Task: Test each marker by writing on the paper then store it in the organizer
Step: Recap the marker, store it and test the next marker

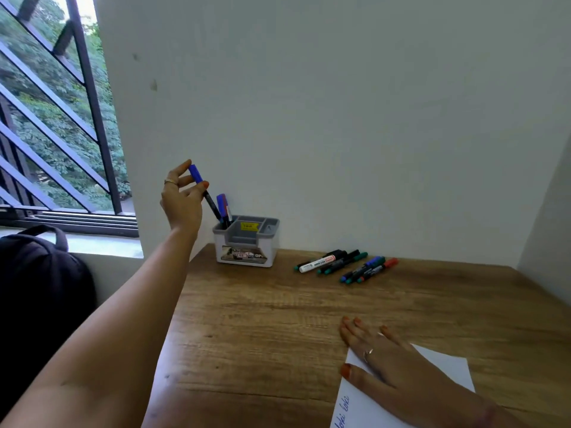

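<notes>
A person's left hand (182, 196) pinched the blue cap of a black-barrelled marker (205, 193) between thumb and fingertips, holding it tilted with its lower end dipping into the far-left compartment of a small grey-and-white plastic desk organizer (247, 242). A second blue-capped marker (223, 206) already stood in that same compartment, leaning just beside the held one. The organizer sat at the far left of a brown wood-grain table (278, 319), close against a plain white wall (340, 118).

The right hand (380, 356) lay flat at the near right, fingers straight and spread, pressing on a white sheet of paper (445, 366) whose near edge carried a line of blue handwriting. The fingertips reached past the paper's far-left corner onto the bare wood.

To the right of the organizer, well apart from it, a loose row of markers (346, 265) lay on the table near the wall: one white-barrelled, the rest dark-barrelled with black, green, blue and red caps, several touching one another.

At the left, a dark backpack (40, 288) rested beside the table, below a window with black metal bars (55, 118) and green foliage beyond.
</notes>
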{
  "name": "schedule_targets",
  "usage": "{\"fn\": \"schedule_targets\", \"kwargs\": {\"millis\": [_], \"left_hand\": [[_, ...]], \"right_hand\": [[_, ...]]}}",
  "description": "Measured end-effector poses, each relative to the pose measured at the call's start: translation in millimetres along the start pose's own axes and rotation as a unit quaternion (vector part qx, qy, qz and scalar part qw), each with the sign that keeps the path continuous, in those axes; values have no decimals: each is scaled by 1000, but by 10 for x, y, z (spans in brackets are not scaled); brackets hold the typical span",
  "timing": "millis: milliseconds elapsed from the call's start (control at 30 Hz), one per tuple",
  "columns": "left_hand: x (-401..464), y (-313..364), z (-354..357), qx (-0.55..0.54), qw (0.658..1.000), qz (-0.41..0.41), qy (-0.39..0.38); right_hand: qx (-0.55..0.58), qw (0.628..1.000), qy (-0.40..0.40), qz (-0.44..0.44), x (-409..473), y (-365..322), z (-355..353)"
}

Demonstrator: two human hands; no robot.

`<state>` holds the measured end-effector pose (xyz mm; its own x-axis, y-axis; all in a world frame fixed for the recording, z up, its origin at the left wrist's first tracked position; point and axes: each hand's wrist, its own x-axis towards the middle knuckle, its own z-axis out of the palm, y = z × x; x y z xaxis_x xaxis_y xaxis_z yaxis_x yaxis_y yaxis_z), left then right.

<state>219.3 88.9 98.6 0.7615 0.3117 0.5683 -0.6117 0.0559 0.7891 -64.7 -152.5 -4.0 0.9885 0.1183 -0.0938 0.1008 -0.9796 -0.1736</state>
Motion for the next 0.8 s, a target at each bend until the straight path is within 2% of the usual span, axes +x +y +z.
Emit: {"fn": "schedule_targets", "kwargs": {"millis": [200,400,800], "left_hand": [[48,-260,14,62,998,2,-18],[47,-447,74,157,984,-1,-80],[-57,-686,115,196,970,-82,-120]], "right_hand": [[3,1000,-16,-5,17,-1,-13],[2,1000,-26,-6,56,30,-1],[-5,999,-35,0,53,11,-25]]}}
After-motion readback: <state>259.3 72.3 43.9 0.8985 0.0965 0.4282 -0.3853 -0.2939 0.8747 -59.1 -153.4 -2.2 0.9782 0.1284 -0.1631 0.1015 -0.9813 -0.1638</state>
